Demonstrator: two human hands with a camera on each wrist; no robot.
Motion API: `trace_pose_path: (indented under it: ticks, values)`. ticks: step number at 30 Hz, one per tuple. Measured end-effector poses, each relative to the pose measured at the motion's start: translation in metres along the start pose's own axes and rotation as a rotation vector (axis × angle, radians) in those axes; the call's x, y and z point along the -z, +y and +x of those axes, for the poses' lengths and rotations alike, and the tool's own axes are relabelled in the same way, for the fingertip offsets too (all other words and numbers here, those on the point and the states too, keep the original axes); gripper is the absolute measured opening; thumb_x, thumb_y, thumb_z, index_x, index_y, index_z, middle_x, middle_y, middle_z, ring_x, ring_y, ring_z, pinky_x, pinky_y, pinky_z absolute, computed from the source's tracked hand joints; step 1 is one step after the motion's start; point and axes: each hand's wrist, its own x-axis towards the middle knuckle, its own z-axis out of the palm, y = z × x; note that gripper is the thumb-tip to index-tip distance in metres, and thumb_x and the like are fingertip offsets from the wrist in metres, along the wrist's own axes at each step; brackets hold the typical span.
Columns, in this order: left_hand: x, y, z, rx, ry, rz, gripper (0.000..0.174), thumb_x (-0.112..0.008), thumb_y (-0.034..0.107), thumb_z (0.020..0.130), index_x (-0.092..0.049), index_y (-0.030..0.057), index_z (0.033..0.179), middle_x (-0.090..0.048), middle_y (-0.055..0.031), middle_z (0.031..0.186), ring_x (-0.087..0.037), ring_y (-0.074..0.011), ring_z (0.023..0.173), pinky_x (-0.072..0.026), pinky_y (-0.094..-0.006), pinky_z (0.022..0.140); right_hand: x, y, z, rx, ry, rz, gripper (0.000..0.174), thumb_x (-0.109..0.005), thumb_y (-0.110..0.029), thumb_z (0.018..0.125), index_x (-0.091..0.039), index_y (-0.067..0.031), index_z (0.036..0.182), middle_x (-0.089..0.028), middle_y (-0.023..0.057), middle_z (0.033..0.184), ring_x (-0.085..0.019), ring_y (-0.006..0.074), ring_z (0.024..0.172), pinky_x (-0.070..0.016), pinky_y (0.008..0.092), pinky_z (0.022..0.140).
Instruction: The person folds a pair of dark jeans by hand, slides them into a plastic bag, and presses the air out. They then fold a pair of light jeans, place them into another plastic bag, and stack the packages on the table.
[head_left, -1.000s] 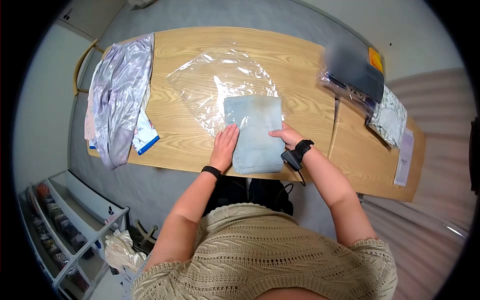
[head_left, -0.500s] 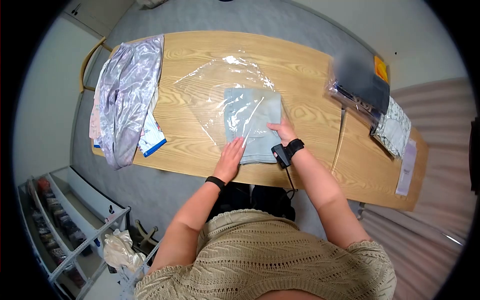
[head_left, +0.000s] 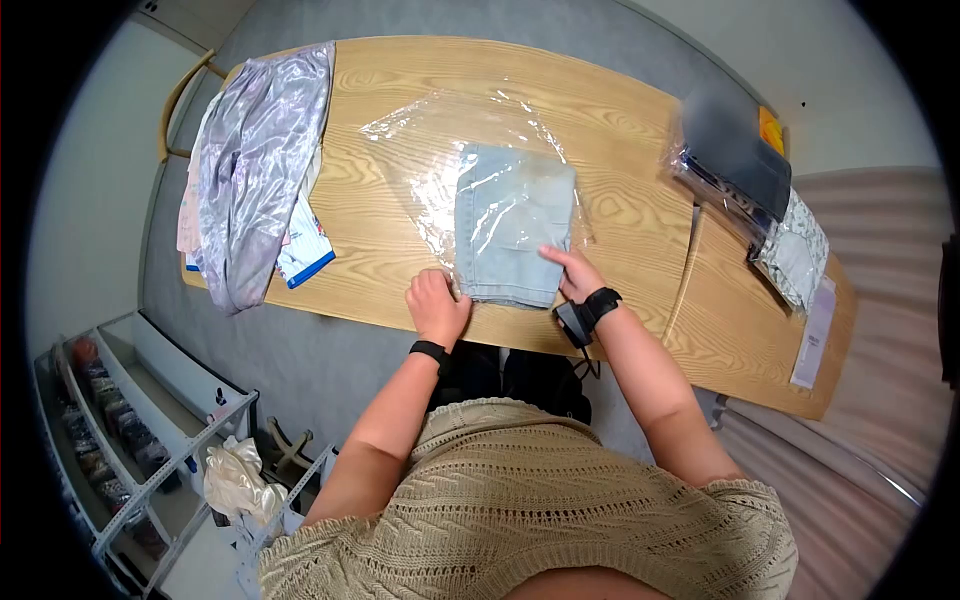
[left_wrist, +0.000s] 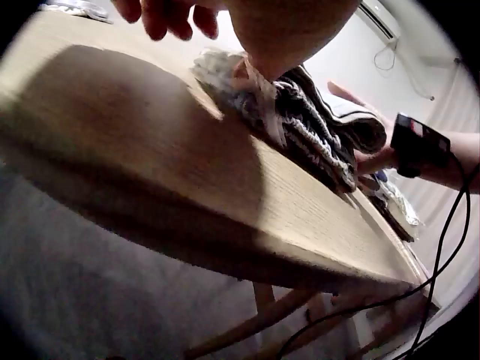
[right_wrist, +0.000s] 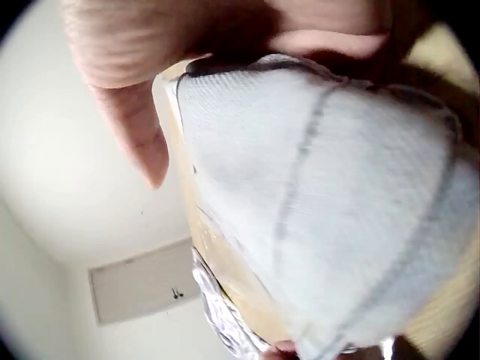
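Folded light-blue denim point(head_left: 515, 225) lies near the table's front edge, with clear plastic point(head_left: 420, 165) over much of it and spread beyond its left and far sides. At the denim's lower left corner is the left hand point(head_left: 438, 308), its thumb touching the edge and its fingers bent, apart from the thumb. In the left wrist view, the fingers of that hand point(left_wrist: 247, 26) hang above the tabletop. The right hand point(head_left: 580, 275) grips the right edge of the denim, thumb on top, other fingers mostly hidden. The right wrist view shows the cloth point(right_wrist: 322, 195) close up beneath this hand point(right_wrist: 225, 45).
A shiny lilac garment point(head_left: 255, 170) lies over other clothes at the table's left. At the right are a dark packaged item point(head_left: 735, 170), a patterned packet point(head_left: 795, 250) and a pale lilac sheet point(head_left: 815, 335). Shelving point(head_left: 180, 460) stands at lower left; a cable point(left_wrist: 450, 217) hangs from the right wrist.
The left hand has come off the denim's front part to its lower left corner, its fingers now bent. The plastic, earlier mostly beyond the denim, now covers more of it. The right hand stays at the right edge.
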Motion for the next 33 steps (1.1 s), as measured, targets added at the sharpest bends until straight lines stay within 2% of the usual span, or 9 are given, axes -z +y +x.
trace_pose_path:
  ticks: [2,4,7,9,10,17,25,28,33]
  values:
    - [-0.003,-0.007,-0.001,0.090,-0.091,0.021,0.018,-0.066,0.011,0.065,-0.053,0.0059,0.077,-0.057,-0.0141,0.085,-0.053,-0.0328,0.086,-0.0393,-0.0435,0.076,-0.002,0.009,-0.003,0.031,-0.012,-0.228,0.059,-0.064,-0.002,0.076,-0.040,-0.0004,0.130,-0.052,0.0105,0.122,-0.051,0.0209,0.110,-0.0391,0.0309,0.095]
    - [-0.011,-0.020,-0.006,-0.014,-0.063,-0.018,0.014,-0.062,0.016,0.070,-0.055,0.0045,0.069,-0.057,-0.0150,0.067,-0.055,-0.0343,0.071,-0.0428,-0.0437,0.066,0.001,0.019,0.005,0.046,-0.012,-0.258,0.058,-0.064,0.000,0.075,-0.041,0.0000,0.129,-0.053,0.0102,0.121,-0.051,0.0207,0.109,-0.0393,0.0310,0.094]
    - [-0.017,-0.021,-0.011,-0.022,-0.021,-0.061,0.020,-0.059,0.019,0.074,-0.055,0.0026,0.063,-0.057,-0.0170,0.064,-0.056,-0.0359,0.062,-0.0439,-0.0447,0.056,-0.009,0.019,0.013,0.084,0.054,-0.254,0.051,-0.059,0.008,0.075,-0.044,0.0015,0.124,-0.056,0.0122,0.115,-0.055,0.0231,0.104,-0.0442,0.0332,0.089]
    - [-0.020,-0.016,-0.012,-0.028,-0.009,-0.045,0.022,-0.058,0.021,0.076,-0.056,0.0026,0.064,-0.058,-0.0169,0.064,-0.056,-0.0357,0.061,-0.0443,-0.0446,0.055,-0.020,0.018,0.015,0.053,0.191,-0.018,0.047,-0.056,0.012,0.075,-0.046,0.0021,0.120,-0.058,0.0148,0.110,-0.059,0.0259,0.097,-0.0488,0.0357,0.082]
    - [-0.020,-0.012,-0.011,-0.029,0.004,-0.035,0.025,-0.057,0.023,0.077,-0.058,0.0026,0.064,-0.059,-0.0168,0.065,-0.057,-0.0355,0.060,-0.0447,-0.0446,0.053,-0.024,0.022,0.020,0.133,0.200,0.044,0.046,-0.054,0.014,0.075,-0.045,0.0029,0.119,-0.059,0.0174,0.108,-0.060,0.0280,0.093,-0.0512,0.0372,0.077]
    - [-0.009,0.022,-0.004,-0.011,-0.023,-0.100,0.028,-0.057,0.025,0.079,-0.061,0.0035,0.061,-0.059,-0.0173,0.060,-0.058,-0.0351,0.055,-0.0457,-0.0441,0.052,-0.043,0.031,0.043,0.333,0.311,0.128,0.044,-0.052,0.013,0.077,-0.046,0.0009,0.119,-0.059,0.0146,0.108,-0.060,0.0251,0.091,-0.0501,0.0352,0.078]
    - [-0.005,0.050,0.002,-0.027,-0.048,-0.251,0.027,-0.057,0.023,0.079,-0.061,0.0018,0.063,-0.058,-0.0188,0.062,-0.058,-0.0364,0.058,-0.0455,-0.0445,0.054,-0.029,0.038,0.048,0.447,0.204,0.370,0.037,-0.055,0.001,0.084,-0.047,-0.0021,0.120,-0.059,0.0105,0.109,-0.059,0.0227,0.095,-0.0499,0.0341,0.080]
    - [-0.005,0.045,0.007,-0.027,-0.101,-0.314,0.026,-0.057,0.021,0.079,-0.060,0.0004,0.064,-0.058,-0.0195,0.062,-0.057,-0.0371,0.058,-0.0445,-0.0447,0.053,-0.009,0.026,0.038,0.007,0.017,0.384,0.036,-0.059,-0.011,0.086,-0.048,-0.0026,0.119,-0.059,0.0096,0.111,-0.059,0.0223,0.099,-0.0496,0.0381,0.083]
    - [-0.019,0.030,0.005,-0.050,-0.143,-0.397,0.027,-0.057,0.019,0.080,-0.059,-0.0022,0.063,-0.056,-0.0208,0.060,-0.056,-0.0371,0.055,-0.0434,-0.0424,0.051,-0.010,0.019,0.038,-0.205,-0.024,0.312,0.032,-0.055,-0.012,0.088,-0.048,0.0008,0.117,-0.059,0.0109,0.111,-0.059,0.0233,0.100,-0.0473,0.0393,0.089]
